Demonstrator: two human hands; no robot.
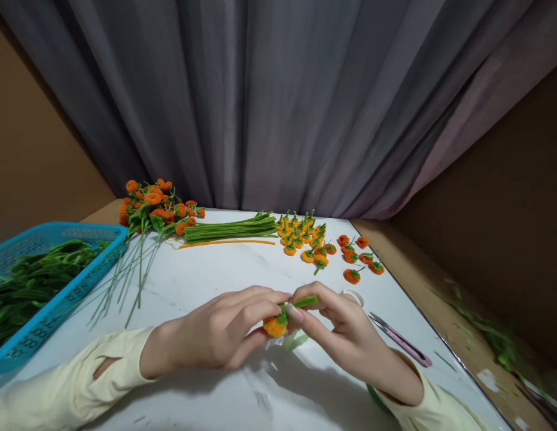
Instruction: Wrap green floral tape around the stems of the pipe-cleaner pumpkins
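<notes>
Between my two hands, above the white table (206, 383), is a small yellow-orange pipe-cleaner flower (275, 326) with a green top and a short green stem. My left hand (215, 326) is closed, its thumb and fingers pinching the flower's round yellow part. With thumb and forefinger my right hand (338, 320) grips the green stem where it meets the flower; the stem's end points up to the right. Pale green, translucent material shows below the flower, partly hidden by my fingers. Closest to my right hand lie a roll of white tape (355, 294) and pink-handled tweezers (401, 341).
Several yellow flowers (298, 233) and orange flowers (352, 256) lie at the back right. Green pipe cleaners (233, 227) sit behind an orange strip (228, 243). Finished orange flowers (155, 203) stand beside the blue basket (58, 320) of green leaves (40, 278). A grey curtain (278, 108) hangs behind.
</notes>
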